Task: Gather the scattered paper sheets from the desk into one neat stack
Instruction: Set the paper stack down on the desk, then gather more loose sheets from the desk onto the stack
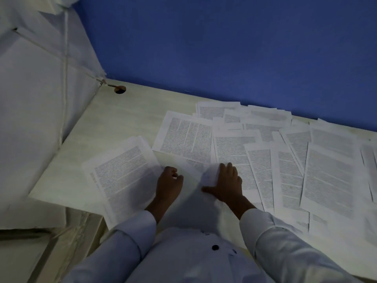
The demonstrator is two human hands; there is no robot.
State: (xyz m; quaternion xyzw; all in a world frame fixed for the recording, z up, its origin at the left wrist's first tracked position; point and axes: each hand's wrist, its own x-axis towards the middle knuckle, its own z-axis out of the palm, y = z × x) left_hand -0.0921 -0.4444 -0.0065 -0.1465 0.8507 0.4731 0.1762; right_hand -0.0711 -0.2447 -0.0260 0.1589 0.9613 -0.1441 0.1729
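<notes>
We see the paper sheets (330, 170) fanned across the desk (114, 119), right of its cable hole (120, 89) and nearer us. A small pile (122, 176) lies straight below the hole. The left hand (169, 181) curls at the pile's edge; we cannot tell its grip. The right hand (226, 184) presses a sheet, fingers straight. The print is too blurred to read.

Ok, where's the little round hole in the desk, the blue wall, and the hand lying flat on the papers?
Round hole in pale desk (120, 89): head view, hole's centre.
Blue painted wall (224, 48): head view, bare middle.
Right hand (227, 183): head view, back of hand.
</notes>
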